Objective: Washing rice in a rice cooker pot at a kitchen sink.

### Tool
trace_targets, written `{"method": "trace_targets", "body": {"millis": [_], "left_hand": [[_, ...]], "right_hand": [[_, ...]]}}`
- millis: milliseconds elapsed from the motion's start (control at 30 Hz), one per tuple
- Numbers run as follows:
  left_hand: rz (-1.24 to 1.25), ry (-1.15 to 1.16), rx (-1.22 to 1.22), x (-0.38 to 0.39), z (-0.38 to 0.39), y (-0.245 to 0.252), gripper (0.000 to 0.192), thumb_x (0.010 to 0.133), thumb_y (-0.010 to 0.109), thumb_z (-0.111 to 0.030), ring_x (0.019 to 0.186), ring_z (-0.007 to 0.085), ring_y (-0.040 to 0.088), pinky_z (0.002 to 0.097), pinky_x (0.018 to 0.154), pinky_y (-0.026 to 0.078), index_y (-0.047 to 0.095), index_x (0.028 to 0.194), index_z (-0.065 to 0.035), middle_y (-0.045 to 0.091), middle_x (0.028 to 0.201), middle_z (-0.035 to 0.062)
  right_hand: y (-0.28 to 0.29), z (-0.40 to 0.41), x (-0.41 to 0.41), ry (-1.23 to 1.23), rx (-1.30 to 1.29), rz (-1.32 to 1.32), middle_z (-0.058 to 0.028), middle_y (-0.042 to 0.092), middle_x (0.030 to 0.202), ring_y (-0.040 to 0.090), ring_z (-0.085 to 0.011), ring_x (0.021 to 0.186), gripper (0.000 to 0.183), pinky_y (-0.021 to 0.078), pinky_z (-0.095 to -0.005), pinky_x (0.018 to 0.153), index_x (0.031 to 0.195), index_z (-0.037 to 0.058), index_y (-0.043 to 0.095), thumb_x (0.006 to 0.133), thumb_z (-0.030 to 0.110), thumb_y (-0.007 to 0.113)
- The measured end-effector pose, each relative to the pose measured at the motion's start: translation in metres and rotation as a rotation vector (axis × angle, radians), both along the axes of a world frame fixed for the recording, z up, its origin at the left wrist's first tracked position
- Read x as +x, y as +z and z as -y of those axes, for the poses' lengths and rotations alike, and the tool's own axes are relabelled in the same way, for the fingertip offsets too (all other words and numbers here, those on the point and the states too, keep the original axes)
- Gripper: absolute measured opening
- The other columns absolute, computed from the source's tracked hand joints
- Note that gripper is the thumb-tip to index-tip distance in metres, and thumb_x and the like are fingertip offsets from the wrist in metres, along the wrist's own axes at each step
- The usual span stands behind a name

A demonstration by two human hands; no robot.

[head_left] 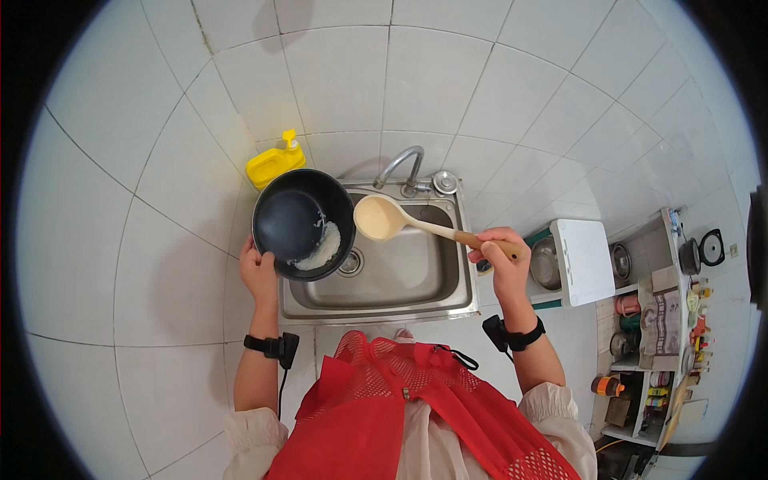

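Note:
My left hand [258, 270] grips the rim of a dark round pot [288, 216] on its left side. The pot is tilted over the left part of the stainless steel sink [414, 258], and white rice grains [323, 249] lie along its lower right inside. My right hand [501, 255] holds the wooden handle of a cream-coloured ladle [381, 217]. The ladle's bowl is beside the pot's right rim, above the basin; whether the two touch I cannot tell. The sink's drain strainer [350, 264] shows partly behind the pot.
A curved metal faucet [414, 165] stands behind the basin, with a round metal strainer [445, 182] on the corner. A yellow plastic jug [276, 163] stands behind the pot. To the right are a white board [582, 262], metal bowls [545, 262] and shelves with bottles and a patterned cloth [663, 318].

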State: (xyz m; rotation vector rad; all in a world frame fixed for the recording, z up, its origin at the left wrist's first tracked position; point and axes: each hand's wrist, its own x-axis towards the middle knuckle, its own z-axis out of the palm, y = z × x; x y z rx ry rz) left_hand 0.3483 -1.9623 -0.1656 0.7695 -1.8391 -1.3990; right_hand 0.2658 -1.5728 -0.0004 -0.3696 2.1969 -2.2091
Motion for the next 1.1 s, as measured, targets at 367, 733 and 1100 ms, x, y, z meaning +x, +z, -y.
{"method": "trace_targets", "body": {"millis": [367, 733, 1100], "left_hand": [[0.004, -0.017, 0.154, 0.006, -0.005, 0.010, 0.023, 0.073, 0.054, -0.001, 0.104, 0.0212, 0.055, 0.0291, 0.070, 0.047, 0.036, 0.059, -0.0028, 0.047, 0.135, 0.0183], [-0.003, -0.029, 0.170, 0.004, -0.004, 0.009, 0.023, 0.073, 0.057, -0.003, 0.079, 0.0154, 0.061, 0.0227, 0.038, 0.043, 0.038, 0.061, -0.0042, 0.044, 0.137, 0.0184], [0.037, -0.065, 0.135, 0.003, 0.000, 0.000, 0.020, 0.072, 0.058, -0.003, 0.078, 0.0175, 0.062, 0.0224, 0.037, 0.043, 0.041, 0.061, -0.0032, 0.044, 0.137, 0.0203]], "right_hand": [[-0.005, -0.010, 0.001, -0.036, -0.016, -0.043, -0.0126, 0.064, 0.082, 0.066, -0.0186, 0.068, 0.010, 0.0531, -0.0276, 0.064, 0.090, -0.0033, 0.063, 0.082, 0.000, 0.058], [-0.011, -0.025, 0.004, -0.057, -0.044, -0.104, -0.0122, 0.063, 0.084, 0.066, -0.0189, 0.069, 0.010, 0.0527, -0.0277, 0.066, 0.090, -0.0035, 0.063, 0.081, -0.003, 0.057], [-0.011, -0.034, 0.008, -0.077, -0.032, -0.141, -0.0128, 0.063, 0.088, 0.065, -0.0187, 0.071, 0.010, 0.0518, -0.0266, 0.066, 0.089, -0.0030, 0.063, 0.081, -0.003, 0.057]]}}
